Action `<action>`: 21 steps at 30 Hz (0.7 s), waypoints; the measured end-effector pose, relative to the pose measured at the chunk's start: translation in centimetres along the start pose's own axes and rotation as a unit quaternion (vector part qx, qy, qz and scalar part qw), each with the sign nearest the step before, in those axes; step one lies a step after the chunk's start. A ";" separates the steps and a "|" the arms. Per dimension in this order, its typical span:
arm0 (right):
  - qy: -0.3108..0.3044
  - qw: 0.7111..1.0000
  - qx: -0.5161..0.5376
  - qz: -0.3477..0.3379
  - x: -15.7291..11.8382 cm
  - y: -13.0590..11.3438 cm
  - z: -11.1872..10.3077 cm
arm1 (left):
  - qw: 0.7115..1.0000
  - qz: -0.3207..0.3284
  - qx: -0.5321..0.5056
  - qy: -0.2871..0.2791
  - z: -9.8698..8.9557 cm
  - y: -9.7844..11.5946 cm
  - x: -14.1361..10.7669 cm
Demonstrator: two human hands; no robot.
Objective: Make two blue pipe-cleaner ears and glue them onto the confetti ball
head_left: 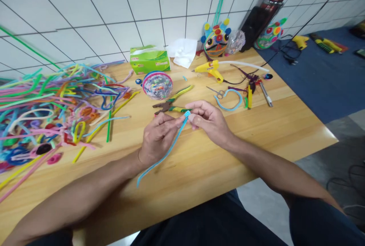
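Nearest me, the loose end of the blue stem (168, 153) hangs over the table (265, 134), curving in toward my body and off to the left. From there its long axis climbs away from me and rightward, past the inner side of my left hand (156, 137), to a small bunched top between my two sets of fingertips. That top is what I line everything up on: left fingertips against its left side, right thumb on its right, so neither hand is clearly nearer. My left thumb and forefinger pinch it, closed together; my right hand (209, 120) grips it too, thumb against finger, the other fingers loosely curled. Whether the top is folded or wound, I can't tell from my end.

Just beyond my hands lie the pliers (166, 107), jaws parted and facing left, one handle running close behind my right fingers. Farther out sits the bowl (157, 86); off to its right are the scissors (220, 94) beside a blue loop (228, 109), and beyond them the glue gun (209, 68).
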State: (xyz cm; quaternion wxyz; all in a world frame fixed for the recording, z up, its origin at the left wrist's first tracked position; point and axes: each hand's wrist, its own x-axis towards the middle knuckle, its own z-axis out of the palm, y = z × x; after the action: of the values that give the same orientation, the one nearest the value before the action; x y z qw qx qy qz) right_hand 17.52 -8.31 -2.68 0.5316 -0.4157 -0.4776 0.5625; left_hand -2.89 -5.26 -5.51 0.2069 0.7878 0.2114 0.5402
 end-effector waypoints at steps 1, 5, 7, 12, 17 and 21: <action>-0.017 1.000 0.011 0.006 0.2 0.1 -0.3 | 0.999 -0.023 -0.025 0.002 0.0 -0.1 0.0; -0.069 0.997 0.044 0.012 0.8 0.7 -1.2 | 0.986 -0.123 -0.110 0.009 0.0 -0.2 0.1; -0.071 0.996 0.053 0.008 1.0 0.9 -1.4 | 0.978 -0.156 -0.135 0.010 0.0 0.0 0.2; -0.067 0.997 0.044 0.021 1.1 1.3 -1.6 | 0.970 -0.187 -0.156 0.006 0.1 0.5 0.4; -0.065 0.997 0.039 0.021 0.9 1.6 -1.7 | 0.974 -0.157 -0.164 0.002 0.2 0.4 0.4; -0.071 0.996 0.041 0.014 0.8 1.7 -1.7 | 0.976 -0.143 -0.165 0.001 0.2 0.4 0.4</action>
State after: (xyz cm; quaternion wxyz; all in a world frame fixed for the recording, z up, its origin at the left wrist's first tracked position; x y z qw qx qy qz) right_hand 18.80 -7.28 -4.65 0.5049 -0.3588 -0.4847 0.6176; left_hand -2.50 -5.36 -5.09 0.4094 0.7035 0.2301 0.5334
